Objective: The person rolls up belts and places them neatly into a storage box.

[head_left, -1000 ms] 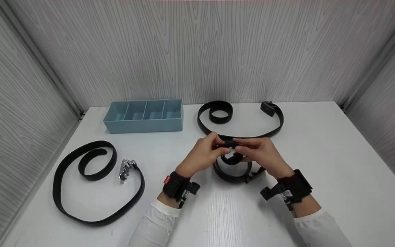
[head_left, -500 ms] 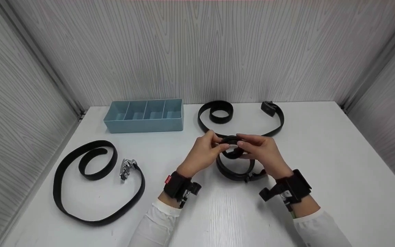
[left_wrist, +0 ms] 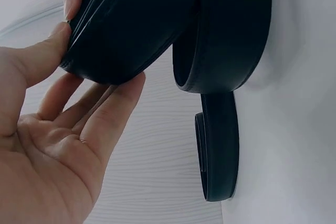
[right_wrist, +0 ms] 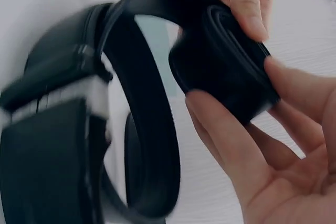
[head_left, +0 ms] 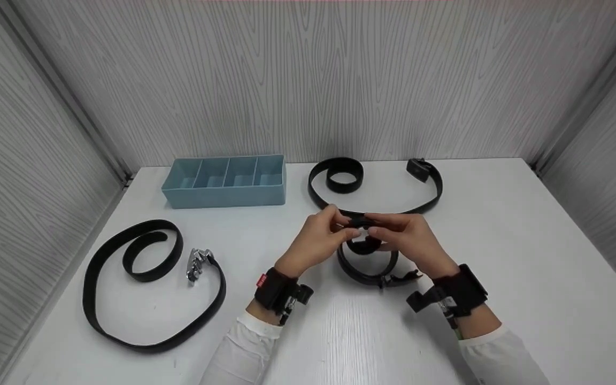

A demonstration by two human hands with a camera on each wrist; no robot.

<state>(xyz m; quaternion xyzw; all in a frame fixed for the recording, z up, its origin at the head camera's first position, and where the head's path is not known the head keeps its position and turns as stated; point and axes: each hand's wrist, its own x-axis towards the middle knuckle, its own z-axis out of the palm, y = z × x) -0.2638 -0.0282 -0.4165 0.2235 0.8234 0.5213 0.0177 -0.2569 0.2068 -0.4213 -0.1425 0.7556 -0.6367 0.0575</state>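
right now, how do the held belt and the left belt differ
The held belt is wound into a small coil at one end; the left belt makes a wide, loose curl.
The left hand and right hand hold the held belt's coil up; the left belt rests on the table, untouched.
Both are black.

In the head view, the left hand (head_left: 316, 238) and right hand (head_left: 412, 240) hide part of the black belt (head_left: 362, 249) coiled between them; the left wrist view crops that coil above. Left of the right hand, what is probably the buckle (right_wrist: 47, 161) blurs and leaves the right wrist view. Below the hands, white sleeves (head_left: 244, 350) run off the head view.
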